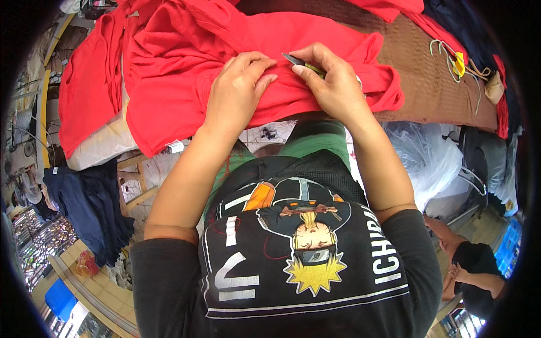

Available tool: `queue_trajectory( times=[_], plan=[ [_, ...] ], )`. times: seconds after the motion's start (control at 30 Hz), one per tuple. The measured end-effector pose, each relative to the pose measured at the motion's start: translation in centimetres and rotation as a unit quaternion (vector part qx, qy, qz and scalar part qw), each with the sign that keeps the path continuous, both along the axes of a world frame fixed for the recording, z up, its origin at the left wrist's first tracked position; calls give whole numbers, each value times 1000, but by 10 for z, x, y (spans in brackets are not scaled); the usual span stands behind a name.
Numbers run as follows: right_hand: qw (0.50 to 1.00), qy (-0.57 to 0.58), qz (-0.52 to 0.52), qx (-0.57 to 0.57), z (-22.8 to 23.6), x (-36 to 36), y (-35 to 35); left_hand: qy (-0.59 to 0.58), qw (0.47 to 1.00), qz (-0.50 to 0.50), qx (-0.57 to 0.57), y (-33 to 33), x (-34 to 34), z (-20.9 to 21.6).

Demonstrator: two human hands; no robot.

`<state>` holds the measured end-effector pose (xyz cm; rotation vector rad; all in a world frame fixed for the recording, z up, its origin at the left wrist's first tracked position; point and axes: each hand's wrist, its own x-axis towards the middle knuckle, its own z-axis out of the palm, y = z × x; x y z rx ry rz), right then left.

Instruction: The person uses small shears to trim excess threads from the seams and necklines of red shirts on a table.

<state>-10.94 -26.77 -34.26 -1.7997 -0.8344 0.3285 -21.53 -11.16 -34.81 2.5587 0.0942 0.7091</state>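
Left hand (239, 84) pinches the red garment (186, 67) flat on the brown surface (428, 84), right hand (332, 79) grips small snips (298, 62), so I'd keep that fold taut and clip close.

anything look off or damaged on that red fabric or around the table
Nothing stands out as damaged. The red garment lies bunched and rumpled across the brown table, pinned by the left hand, while the right hand holds small thread snips at a seam. No tear shows.
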Motion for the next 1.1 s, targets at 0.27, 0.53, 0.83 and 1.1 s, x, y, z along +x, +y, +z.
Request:
queue_trajectory(
  times=[0.27,0.53,0.83,1.1],
  plan=[
    [999,-22,-1,-32,7,-5,0,22,999,34,-32,1,5,2],
    [994,-96,33,-40,6,-5,3,57,987,58,-137,4,6,10],
    [978,-184,-90,-49,48,23,-35,59,935,-334,-101,38,-38,142],
    [982,-142,-117,-36,61,53,-76,34,971,15,-238,63,-84,145]
  ],
)
